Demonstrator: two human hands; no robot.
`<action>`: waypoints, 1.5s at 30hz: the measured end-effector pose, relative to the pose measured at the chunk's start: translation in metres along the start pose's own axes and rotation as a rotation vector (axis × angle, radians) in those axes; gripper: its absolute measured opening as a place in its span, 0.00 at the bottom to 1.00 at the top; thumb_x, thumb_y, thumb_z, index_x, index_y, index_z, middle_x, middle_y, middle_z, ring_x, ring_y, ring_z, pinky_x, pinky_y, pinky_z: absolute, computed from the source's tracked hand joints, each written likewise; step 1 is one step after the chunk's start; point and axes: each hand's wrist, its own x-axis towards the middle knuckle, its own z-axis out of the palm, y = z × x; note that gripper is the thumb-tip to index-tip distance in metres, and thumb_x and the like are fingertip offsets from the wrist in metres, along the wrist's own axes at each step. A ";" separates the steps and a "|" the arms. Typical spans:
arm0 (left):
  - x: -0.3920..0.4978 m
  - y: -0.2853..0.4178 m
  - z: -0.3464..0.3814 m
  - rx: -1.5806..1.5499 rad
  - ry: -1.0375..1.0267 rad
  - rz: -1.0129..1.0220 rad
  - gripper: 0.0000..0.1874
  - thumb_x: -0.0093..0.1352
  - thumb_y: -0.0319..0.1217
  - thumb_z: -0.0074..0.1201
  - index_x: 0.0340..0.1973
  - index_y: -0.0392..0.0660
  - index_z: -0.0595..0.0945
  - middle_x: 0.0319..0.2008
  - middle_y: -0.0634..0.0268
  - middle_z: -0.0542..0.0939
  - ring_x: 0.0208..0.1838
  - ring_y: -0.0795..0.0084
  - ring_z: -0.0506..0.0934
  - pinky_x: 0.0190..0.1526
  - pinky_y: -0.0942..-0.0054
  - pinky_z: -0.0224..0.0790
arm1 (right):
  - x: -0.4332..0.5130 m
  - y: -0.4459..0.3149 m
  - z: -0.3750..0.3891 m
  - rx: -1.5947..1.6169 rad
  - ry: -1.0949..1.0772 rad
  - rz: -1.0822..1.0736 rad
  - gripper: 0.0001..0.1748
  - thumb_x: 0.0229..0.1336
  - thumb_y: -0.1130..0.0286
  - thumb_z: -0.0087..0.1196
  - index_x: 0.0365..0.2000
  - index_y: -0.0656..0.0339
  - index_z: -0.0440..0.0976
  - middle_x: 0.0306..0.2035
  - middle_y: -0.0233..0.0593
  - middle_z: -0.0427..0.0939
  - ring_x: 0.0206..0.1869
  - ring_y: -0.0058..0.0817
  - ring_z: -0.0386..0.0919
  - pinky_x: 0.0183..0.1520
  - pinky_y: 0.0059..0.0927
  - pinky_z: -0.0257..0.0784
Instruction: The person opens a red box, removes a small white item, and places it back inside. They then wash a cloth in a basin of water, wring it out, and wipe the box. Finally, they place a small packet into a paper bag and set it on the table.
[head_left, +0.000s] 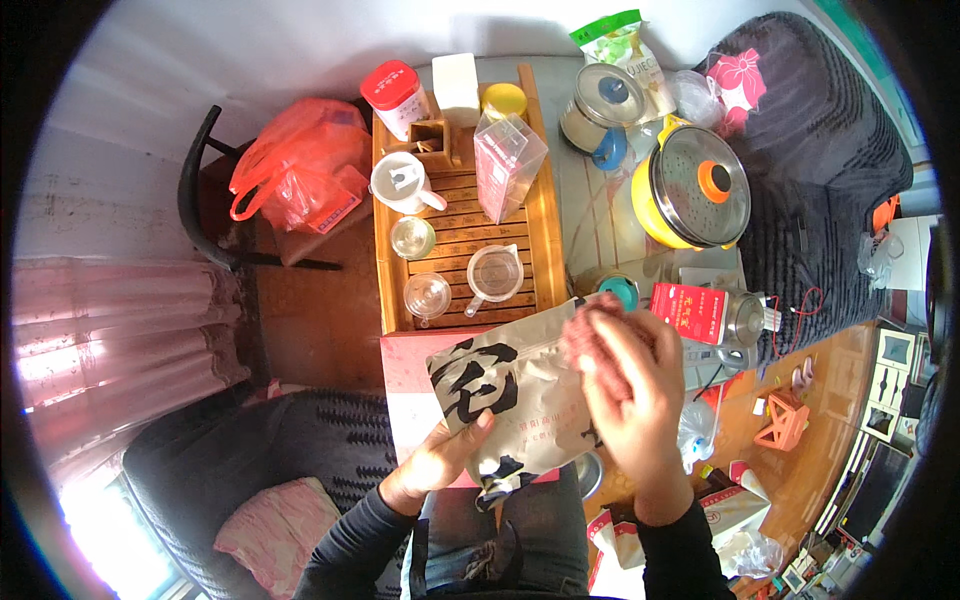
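A foil pouch (525, 420) with large black characters is tilted above my lap, and my left hand (442, 457) grips its lower left side with the thumb on its face. My right hand (637, 397) is closed around a crumpled reddish-pink cloth (600, 337), which meets the pouch's upper right corner. Behind the pouch, a slatted wooden tea tray (469, 225) carries a clear glass pitcher (495, 271), a glass lid (427, 296), a small glass cup (412, 238) and a white mug (401, 182). The pouch hides part of the pink-and-white table surface (409, 375).
Right of the tray stand a yellow pot (645, 195) with a glass lid, a steel pot (585, 120) and a red box (679, 307). A red plastic bag (300, 157) rests on a black-armed chair (202, 180). A grey sofa (225, 442) is at my left; bags (739, 510) lie on the right floor.
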 end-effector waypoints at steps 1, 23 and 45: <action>0.001 0.002 0.000 0.024 -0.015 -0.154 0.21 0.82 0.33 0.46 0.68 0.41 0.70 0.57 0.64 0.77 0.61 0.71 0.72 0.65 0.69 0.63 | -0.002 -0.009 -0.002 0.033 -0.013 -0.016 0.25 0.50 0.79 0.66 0.51 0.58 0.80 0.49 0.45 0.75 0.50 0.45 0.77 0.54 0.43 0.73; 0.012 -0.001 0.004 -0.125 -0.117 -0.130 0.23 0.77 0.24 0.45 0.69 0.35 0.69 0.65 0.57 0.74 0.68 0.63 0.70 0.70 0.66 0.60 | -0.016 -0.042 0.008 0.067 -0.195 -0.115 0.25 0.46 0.77 0.65 0.49 0.50 0.82 0.51 0.38 0.75 0.51 0.39 0.75 0.55 0.45 0.67; 0.021 0.000 -0.005 -0.354 -0.015 -0.120 0.34 0.79 0.48 0.46 0.73 0.40 0.62 0.68 0.53 0.71 0.69 0.57 0.71 0.70 0.55 0.63 | -0.020 -0.028 -0.009 -0.033 -0.212 0.050 0.22 0.48 0.79 0.63 0.47 0.57 0.81 0.52 0.42 0.74 0.51 0.44 0.75 0.53 0.44 0.70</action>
